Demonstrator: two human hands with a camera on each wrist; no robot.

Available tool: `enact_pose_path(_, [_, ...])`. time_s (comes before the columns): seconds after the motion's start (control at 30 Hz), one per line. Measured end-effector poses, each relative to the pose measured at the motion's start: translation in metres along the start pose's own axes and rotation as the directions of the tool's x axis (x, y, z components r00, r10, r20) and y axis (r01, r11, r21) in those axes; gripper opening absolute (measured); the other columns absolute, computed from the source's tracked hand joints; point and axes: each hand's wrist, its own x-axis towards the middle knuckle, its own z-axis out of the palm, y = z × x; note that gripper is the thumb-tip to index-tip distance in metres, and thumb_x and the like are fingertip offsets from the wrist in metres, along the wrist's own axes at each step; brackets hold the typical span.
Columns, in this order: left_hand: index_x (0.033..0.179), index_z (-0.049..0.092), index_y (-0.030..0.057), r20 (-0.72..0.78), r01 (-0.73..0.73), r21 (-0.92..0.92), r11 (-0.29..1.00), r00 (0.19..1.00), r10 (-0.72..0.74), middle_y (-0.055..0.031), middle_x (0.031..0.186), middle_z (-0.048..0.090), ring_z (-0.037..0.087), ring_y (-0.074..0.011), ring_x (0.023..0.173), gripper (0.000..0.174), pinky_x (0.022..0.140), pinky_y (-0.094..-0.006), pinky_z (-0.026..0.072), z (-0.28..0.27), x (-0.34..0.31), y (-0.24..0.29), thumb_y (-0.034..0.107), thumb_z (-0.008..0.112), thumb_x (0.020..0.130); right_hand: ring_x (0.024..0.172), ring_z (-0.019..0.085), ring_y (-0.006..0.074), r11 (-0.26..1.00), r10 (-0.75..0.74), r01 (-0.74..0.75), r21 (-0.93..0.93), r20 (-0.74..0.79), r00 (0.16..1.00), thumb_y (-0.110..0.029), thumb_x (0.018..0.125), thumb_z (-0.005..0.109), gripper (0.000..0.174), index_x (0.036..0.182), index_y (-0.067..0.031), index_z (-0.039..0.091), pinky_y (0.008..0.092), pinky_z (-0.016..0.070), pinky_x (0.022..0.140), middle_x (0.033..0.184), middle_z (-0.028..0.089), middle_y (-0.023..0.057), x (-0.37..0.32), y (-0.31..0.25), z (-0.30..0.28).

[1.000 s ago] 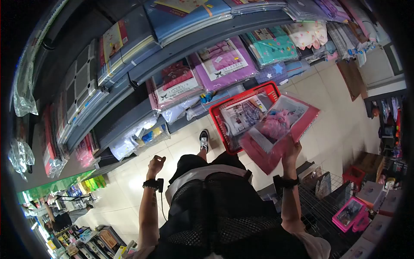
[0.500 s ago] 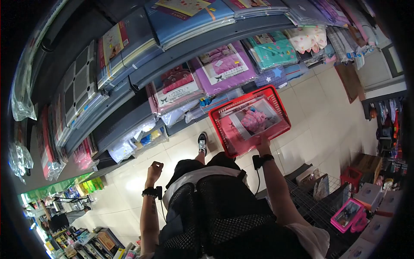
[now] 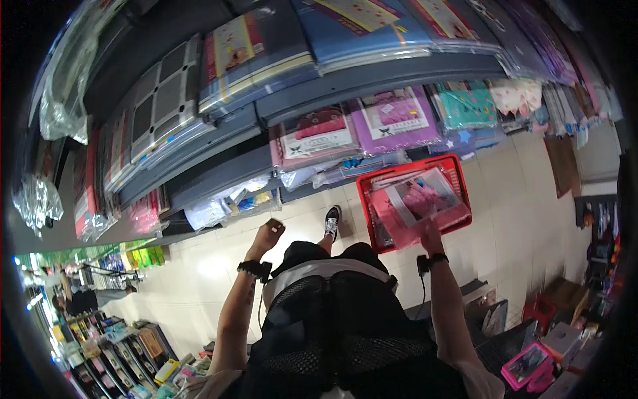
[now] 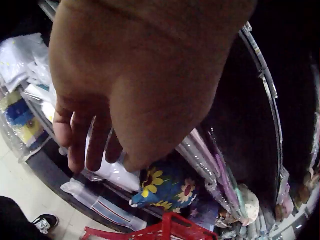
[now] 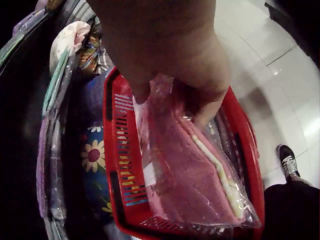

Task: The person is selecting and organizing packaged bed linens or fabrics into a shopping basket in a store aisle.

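Note:
My right hand (image 3: 430, 234) grips the near edge of a pink bedding set (image 3: 415, 199) in a clear plastic bag with a picture card on its front. The bag lies at a slant within the red shopping basket (image 3: 362, 193), over other packaged goods. In the right wrist view, thumb and fingers hold the upper end of the pink package (image 5: 185, 170), between the basket's walls (image 5: 120, 150). My left hand (image 3: 269, 236) hangs in the air left of the basket with nothing in it. The left wrist view shows its fingers (image 4: 92, 145) loosely bent.
Shelves ahead hold bagged bedding, among them a purple set (image 3: 395, 120) and a teal set (image 3: 465, 106). A wire rack (image 3: 485, 306) and a pink-framed item (image 3: 528, 366) stand at the right. My shoe (image 3: 332, 219) is on the tiled floor (image 3: 212, 266) beside the basket.
The pink package came from above the basket's right side down into it, then turned askew there. The right hand kept its grip. The head view has shifted; the left hand remains empty.

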Motion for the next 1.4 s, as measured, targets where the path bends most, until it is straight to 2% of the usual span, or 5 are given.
enact_pose_path(0.3, [0.101, 0.057, 0.0048, -0.443, -0.144, 0.02, 0.989, 0.886, 0.138, -0.0157, 0.094, 0.057, 0.056, -0.0294, 0.081, 0.024, 0.073, -0.0366, 0.0461, -0.045, 0.103, 0.078, 0.018, 0.06, 0.082, 0.09, 0.057, 0.0317, 0.82, 0.197, -0.231, 0.523, 0.12, 0.973, -0.009, 0.077, 0.053, 0.027, 0.104, -0.0055, 0.058, 0.0428, 0.0468, 0.075, 0.095, 0.062, 0.0139, -0.045, 0.044, 0.065])
enact_pose_path(0.5, [0.108, 0.052, 0.001, -0.471, -0.007, -0.127, 0.992, 0.88, -0.054, -0.0221, 0.099, 0.053, 0.048, -0.037, 0.097, 0.042, 0.085, -0.0412, 0.041, -0.041, 0.162, 0.057, 0.028, 0.065, 0.078, 0.09, 0.056, 0.0309, 0.947, 0.323, -0.303, -0.111, 0.325, 0.889, -0.008, 0.08, 0.05, 0.026, 0.105, -0.0059, 0.056, 0.0394, 0.0456, 0.08, 0.1, 0.059, 0.0136, 0.026, -0.051, -0.026])
enact_pose_path(0.8, [0.085, 0.059, -0.0027, -0.139, 0.191, -0.568, 0.8, 0.936, -0.322, -0.0078, 0.076, 0.062, 0.057, -0.0162, 0.067, 0.037, 0.06, -0.0297, 0.0454, -0.052, 0.196, 0.058, 0.03, 0.072, 0.075, 0.052, 0.051, 0.0175, -0.232, 0.783, -0.76, 0.608, 0.58, 0.225, -0.015, 0.078, 0.061, 0.028, 0.104, -0.0078, 0.051, 0.0299, 0.0367, 0.038, 0.078, 0.055, 0.0043, 0.006, -0.087, -0.008])
enact_pose_path(0.9, [0.061, 0.061, 0.0035, -0.025, 0.198, -0.707, 0.679, 0.952, -0.304, 0.0015, 0.056, 0.052, 0.045, -0.0096, 0.051, 0.031, 0.048, -0.0286, 0.0338, -0.062, 0.204, 0.066, 0.029, 0.071, 0.076, 0.059, 0.058, 0.0186, -0.082, 0.913, -0.76, 0.644, 0.354, 0.202, -0.014, 0.076, 0.065, 0.038, 0.11, -0.0085, 0.048, 0.0308, 0.0457, 0.045, 0.073, 0.057, 0.0077, 0.001, -0.102, -0.025])
enact_pose_path(1.4, [0.106, 0.056, -0.0014, 0.246, 0.232, -0.955, 0.183, 0.968, 0.057, -0.0116, 0.101, 0.063, 0.061, -0.0214, 0.093, 0.024, 0.08, -0.0293, 0.0498, -0.145, 0.116, 0.196, 0.01, 0.052, 0.085, 0.084, 0.063, 0.0224, -0.147, 0.357, -0.486, 0.861, 0.505, 0.786, -0.034, 0.084, 0.059, 0.05, 0.121, -0.004, 0.045, 0.0292, 0.0505, 0.069, 0.099, 0.062, 0.0101, 0.003, -0.199, -0.101])
